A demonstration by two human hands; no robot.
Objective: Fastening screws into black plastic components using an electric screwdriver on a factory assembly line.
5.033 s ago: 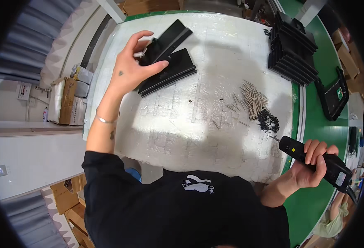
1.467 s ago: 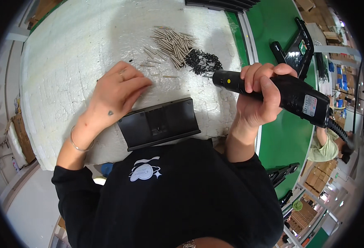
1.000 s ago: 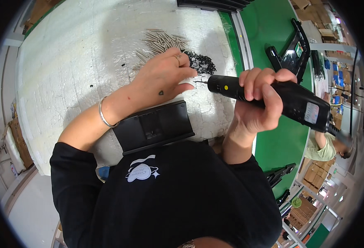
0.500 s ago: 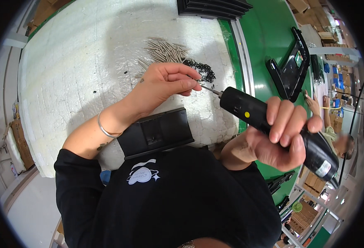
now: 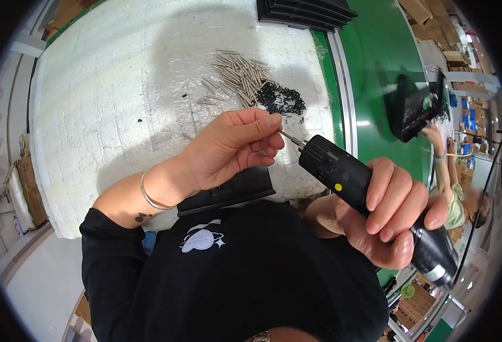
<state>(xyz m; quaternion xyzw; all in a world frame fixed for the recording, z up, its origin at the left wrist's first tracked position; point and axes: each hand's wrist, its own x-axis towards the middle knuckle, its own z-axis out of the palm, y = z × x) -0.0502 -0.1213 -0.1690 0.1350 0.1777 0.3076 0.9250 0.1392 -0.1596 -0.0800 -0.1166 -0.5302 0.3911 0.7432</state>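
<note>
A black electric screwdriver (image 5: 342, 176) is gripped in my right hand (image 5: 391, 214), its thin bit angled up and left. My left hand (image 5: 228, 145) has thumb and forefinger pinched at the tip of that bit. Whatever lies between those fingertips is too small or hidden to make out. Below my left hand lies a black plastic part (image 5: 234, 195) with a trough shape, partly covered by the hand. Just beyond the hand are a heap of small black screws (image 5: 282, 100) and a pile of metal pins (image 5: 242, 74).
White padded wrap (image 5: 102, 97) covers the work surface. Stacked black parts (image 5: 305, 12) stand at the far edge. Right of a metal rail (image 5: 342, 85) runs a green bench (image 5: 373, 114), where a co-worker's hand (image 5: 433, 137) is at a black housing (image 5: 413, 108).
My left hand has come nearer my body, over the black plastic part. The screwdriver has dropped slightly with it. The co-worker's black housing has been raised and turned.
</note>
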